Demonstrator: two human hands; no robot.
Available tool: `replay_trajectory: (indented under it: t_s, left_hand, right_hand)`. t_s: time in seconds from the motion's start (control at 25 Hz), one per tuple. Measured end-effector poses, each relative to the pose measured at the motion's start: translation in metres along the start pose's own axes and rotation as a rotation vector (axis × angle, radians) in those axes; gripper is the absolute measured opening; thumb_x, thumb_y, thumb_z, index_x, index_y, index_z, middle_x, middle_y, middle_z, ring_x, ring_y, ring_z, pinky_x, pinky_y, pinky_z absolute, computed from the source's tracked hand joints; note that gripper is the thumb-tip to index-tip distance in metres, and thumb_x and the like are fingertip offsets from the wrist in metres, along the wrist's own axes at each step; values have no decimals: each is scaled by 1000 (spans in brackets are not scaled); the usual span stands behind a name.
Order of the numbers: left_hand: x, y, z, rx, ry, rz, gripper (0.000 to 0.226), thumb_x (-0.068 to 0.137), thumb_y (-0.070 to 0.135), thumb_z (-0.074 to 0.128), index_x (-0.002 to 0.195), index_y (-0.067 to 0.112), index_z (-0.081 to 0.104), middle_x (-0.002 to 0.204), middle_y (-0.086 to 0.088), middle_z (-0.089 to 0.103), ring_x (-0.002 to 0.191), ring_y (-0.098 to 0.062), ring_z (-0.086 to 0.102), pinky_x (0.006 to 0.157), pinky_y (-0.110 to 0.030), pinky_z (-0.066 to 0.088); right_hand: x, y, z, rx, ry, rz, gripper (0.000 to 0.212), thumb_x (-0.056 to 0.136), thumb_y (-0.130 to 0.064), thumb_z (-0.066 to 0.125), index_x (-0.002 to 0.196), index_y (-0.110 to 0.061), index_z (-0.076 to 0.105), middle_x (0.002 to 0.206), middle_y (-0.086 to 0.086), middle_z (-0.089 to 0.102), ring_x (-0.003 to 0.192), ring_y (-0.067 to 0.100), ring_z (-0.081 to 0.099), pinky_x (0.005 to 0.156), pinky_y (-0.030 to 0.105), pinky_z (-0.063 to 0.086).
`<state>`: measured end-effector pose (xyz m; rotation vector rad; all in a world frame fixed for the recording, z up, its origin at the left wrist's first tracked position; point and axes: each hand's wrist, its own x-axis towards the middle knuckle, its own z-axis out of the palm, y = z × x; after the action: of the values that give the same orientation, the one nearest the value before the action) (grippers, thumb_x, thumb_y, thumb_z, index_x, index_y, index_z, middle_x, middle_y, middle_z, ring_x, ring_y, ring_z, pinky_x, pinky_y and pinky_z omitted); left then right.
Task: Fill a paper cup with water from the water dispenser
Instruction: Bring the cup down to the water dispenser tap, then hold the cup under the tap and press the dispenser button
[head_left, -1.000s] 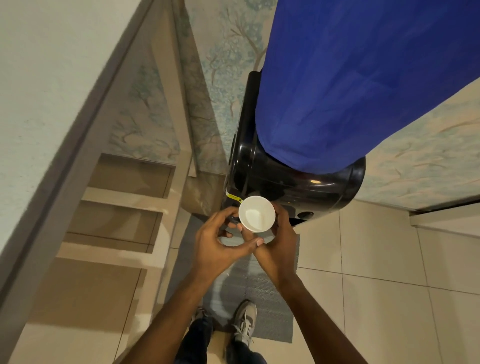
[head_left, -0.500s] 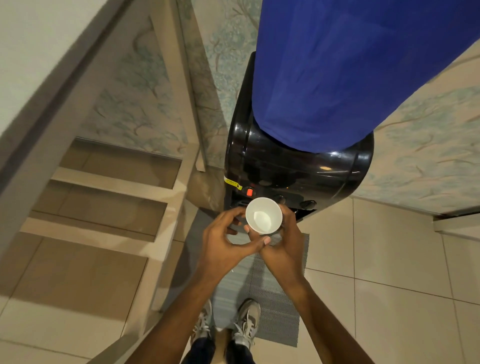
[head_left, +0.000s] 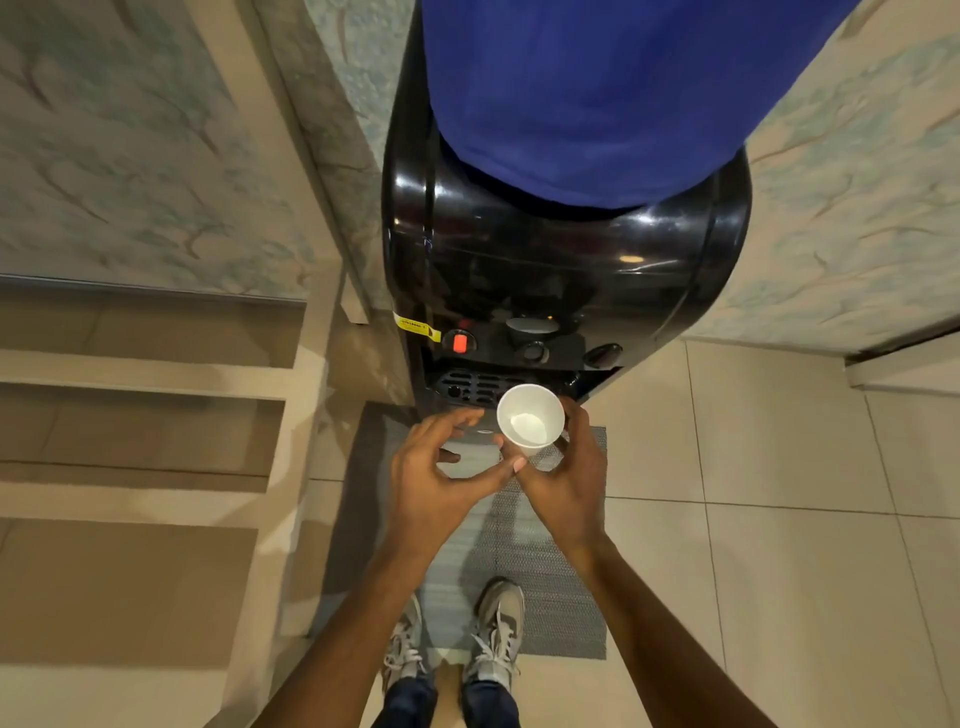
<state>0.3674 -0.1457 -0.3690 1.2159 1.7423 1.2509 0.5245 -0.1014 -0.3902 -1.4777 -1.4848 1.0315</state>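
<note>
1. The dispenser (head_left: 566, 270) stood against the far wall, a blue cover (head_left: 582, 88) over its bottle.
2. A grey mat (head_left: 545, 571) lay on the floor before it.
3. The right hand (head_left: 563, 480) was wrapped round the cup (head_left: 530, 415), just near of the drip tray (head_left: 470, 385).
4. The left hand (head_left: 431, 467) curled loosely beside it, thumb tip touching the cup's base, gripping nothing.
5. The cup looked empty; it had yet to go under a tap (head_left: 534, 352), so filling remained.

Light: warm, dim, overhead.
Glare: highlights on black dispenser (head_left: 566, 249).
Shadows: soft, on floor (head_left: 779, 519).
Distortion: wide-angle bending at edges.
Focus: sharp.
</note>
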Motion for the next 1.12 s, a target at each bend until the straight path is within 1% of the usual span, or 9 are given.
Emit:
replay_trajectory:
  t_s: [0.12,0.2,0.4,0.48,0.6,0.76,0.88,1.0,1.12]
  left_hand:
    - [2,-7,2,19,11,27,58,67,50,94,118,50,67,112,22,71,110,-12,69,79,-14,56]
    - [4,-10,3,31,15,35,54,69,54,91,116,56,65,114,24,70,109,-12,70,78,-14,55]
    - [20,-7,6,160,39,120,55,71,60,86,120,41,68,113,27,68,113,-8,63,88,-35,57]
    - [28,-2,9,333,108,208,72,71,68,81,127,25,67,128,8,65,123,-20,54,98,-51,51]
    - [46,13,15,541,278,301,108,70,80,75,149,14,43,155,-13,38,141,-34,39,115,-57,35]
    - [73,25,24,788,353,352,127,70,85,71,159,12,17,166,-19,14,151,-40,22,117,-64,32]
    - [79,21,32,832,344,287,132,69,83,74,160,9,13,166,-33,23,154,-47,23,118,-64,29]
    - [83,13,35,837,337,292,132,72,81,74,160,7,10,167,-33,18,155,-50,21,120,-64,28]
    - [86,7,35,797,329,352,130,76,80,72,160,4,8,166,-24,5,155,-48,11,130,-53,10]
  right_hand:
    - [6,17,7,-29,19,23,70,76,-31,94,134,-24,56,121,-10,70,114,1,65,89,14,54]
    - [12,24,12,-15,34,47,68,76,-31,94,132,-24,56,120,-8,70,112,-1,65,84,10,53]
    - [26,36,23,-19,64,77,68,72,-38,94,128,-28,55,116,-16,69,107,-7,64,77,4,49]
    - [31,41,26,-34,71,96,72,71,-38,94,130,-27,55,118,-8,71,105,2,67,78,13,54]
    - [37,46,31,-70,66,79,76,73,-34,94,135,-21,53,124,-1,71,109,15,69,84,26,59]
    - [47,43,34,-89,71,80,71,74,-38,92,133,-24,54,119,-8,71,103,8,69,80,17,54]
    - [51,41,36,-64,73,82,62,74,-42,92,122,-27,57,109,-13,72,95,4,71,73,14,53]
    - [54,42,36,-37,70,77,56,74,-39,92,116,-27,57,104,-13,71,92,5,71,69,12,53]
    - [57,43,35,-28,78,69,54,76,-37,91,116,-23,58,102,-13,71,92,3,71,69,13,54]
